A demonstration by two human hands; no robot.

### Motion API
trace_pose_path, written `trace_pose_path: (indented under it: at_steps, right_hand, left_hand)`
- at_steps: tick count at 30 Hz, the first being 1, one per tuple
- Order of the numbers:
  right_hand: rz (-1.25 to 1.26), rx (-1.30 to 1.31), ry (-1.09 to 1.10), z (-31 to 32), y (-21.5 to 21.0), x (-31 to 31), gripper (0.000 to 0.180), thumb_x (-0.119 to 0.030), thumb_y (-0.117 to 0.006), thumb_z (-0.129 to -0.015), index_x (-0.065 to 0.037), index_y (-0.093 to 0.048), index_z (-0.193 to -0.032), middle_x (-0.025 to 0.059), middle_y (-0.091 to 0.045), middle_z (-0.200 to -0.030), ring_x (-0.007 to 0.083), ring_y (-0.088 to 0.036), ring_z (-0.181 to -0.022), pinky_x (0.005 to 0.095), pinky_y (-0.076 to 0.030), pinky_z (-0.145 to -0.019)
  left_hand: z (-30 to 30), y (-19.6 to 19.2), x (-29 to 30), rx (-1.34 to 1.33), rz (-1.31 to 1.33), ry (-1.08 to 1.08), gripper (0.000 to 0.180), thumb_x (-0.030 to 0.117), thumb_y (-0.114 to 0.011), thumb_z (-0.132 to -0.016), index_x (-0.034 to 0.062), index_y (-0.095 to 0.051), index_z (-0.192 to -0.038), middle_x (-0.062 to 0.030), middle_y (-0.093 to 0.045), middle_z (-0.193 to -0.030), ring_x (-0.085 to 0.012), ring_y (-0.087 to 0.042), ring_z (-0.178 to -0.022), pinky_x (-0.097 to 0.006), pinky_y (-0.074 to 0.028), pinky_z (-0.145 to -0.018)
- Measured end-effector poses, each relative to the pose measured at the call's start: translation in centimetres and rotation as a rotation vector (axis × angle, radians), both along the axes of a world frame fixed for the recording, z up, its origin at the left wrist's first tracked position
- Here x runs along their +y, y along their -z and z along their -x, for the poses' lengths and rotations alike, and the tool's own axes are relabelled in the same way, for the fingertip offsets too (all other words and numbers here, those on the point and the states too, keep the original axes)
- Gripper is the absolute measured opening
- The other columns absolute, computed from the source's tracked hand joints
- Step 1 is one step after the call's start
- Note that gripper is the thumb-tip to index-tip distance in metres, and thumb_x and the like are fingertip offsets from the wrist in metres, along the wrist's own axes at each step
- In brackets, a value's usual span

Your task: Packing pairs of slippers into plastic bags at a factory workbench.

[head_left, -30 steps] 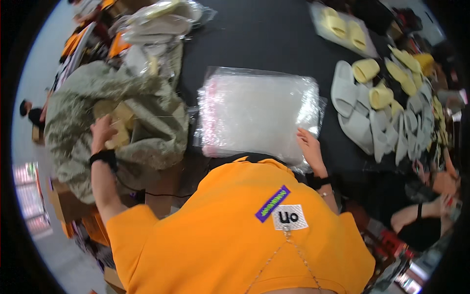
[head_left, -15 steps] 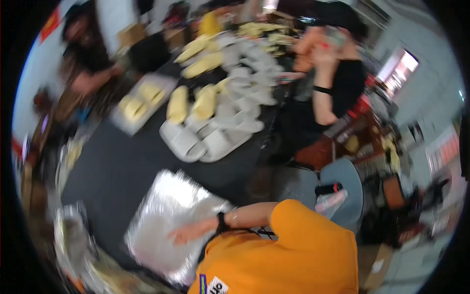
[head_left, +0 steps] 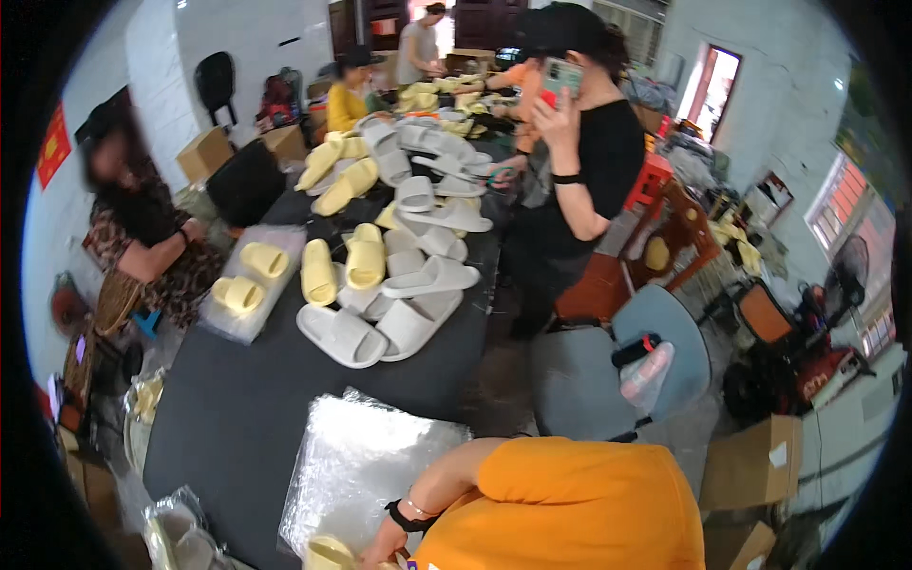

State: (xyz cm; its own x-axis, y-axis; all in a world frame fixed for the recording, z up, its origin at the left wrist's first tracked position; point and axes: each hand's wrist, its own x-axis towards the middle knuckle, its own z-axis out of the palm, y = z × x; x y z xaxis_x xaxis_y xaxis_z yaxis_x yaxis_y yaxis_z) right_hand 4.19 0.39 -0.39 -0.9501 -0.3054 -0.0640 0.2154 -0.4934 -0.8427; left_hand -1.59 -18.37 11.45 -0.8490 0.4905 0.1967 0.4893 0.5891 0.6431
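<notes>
At the lower edge, my right hand (head_left: 384, 543), with a black band on its wrist, has its fingers curled down at a yellow slide slipper (head_left: 329, 553). A bit of yellow also shows below the hand. The frame cuts off the fingertips and much of the slipper. Both are over the near end of a shiny stack of clear plastic bags (head_left: 366, 442), which lies on the dark table (head_left: 237, 408). My left hand is out of view.
Grey slippers (head_left: 342, 334) and yellow slippers (head_left: 365, 256) pile up along the table. A yellow pair (head_left: 239, 294) rests on plastic bags at left. A person in black (head_left: 594, 161) holds a phone at right; another person (head_left: 142, 228) sits at left. A grey-blue chair (head_left: 584, 370) stands right.
My right hand lay flat on the plastic stack; now it is lower, at a yellow slipper that was not in view before. The view has tilted up, showing more people at the far end.
</notes>
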Motion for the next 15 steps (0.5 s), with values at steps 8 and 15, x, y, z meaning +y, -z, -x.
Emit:
trace_pose_path:
  at_steps: [8, 15]
  right_hand:
    - [-0.11, 0.09, 0.065, 1.6, 1.5, 2.9, 0.06, -0.018, -0.057, -0.079, -0.006, -0.035, -0.133, 0.0073, -0.051, -0.118, 0.0191, -0.051, -0.101, 0.0305, -0.041, -0.085]
    - [-0.649, 0.186, 0.114, -2.4, 2.5, 10.3, 0.049, -0.01, -0.058, -0.072, -0.004, -0.05, -0.12, 0.0097, -0.053, -0.117, 0.0212, -0.05, -0.106, 0.0315, -0.038, -0.093]
  left_hand:
    - [-0.2, 2.3, -2.6, 0.297, 0.079, -0.224, 0.045, 0.038, -0.046, -0.089, 0.0102, -0.046, -0.124, -0.0198, -0.055, -0.113, -0.0331, -0.054, -0.102, -0.042, -0.045, -0.082]
    - [1.4, 4.3, -1.8, -0.098, 0.026, -0.113, 0.038, 0.019, -0.052, -0.086, 0.0007, -0.047, -0.119, -0.02, -0.055, -0.111, -0.0297, -0.055, -0.098, -0.039, -0.045, -0.083]
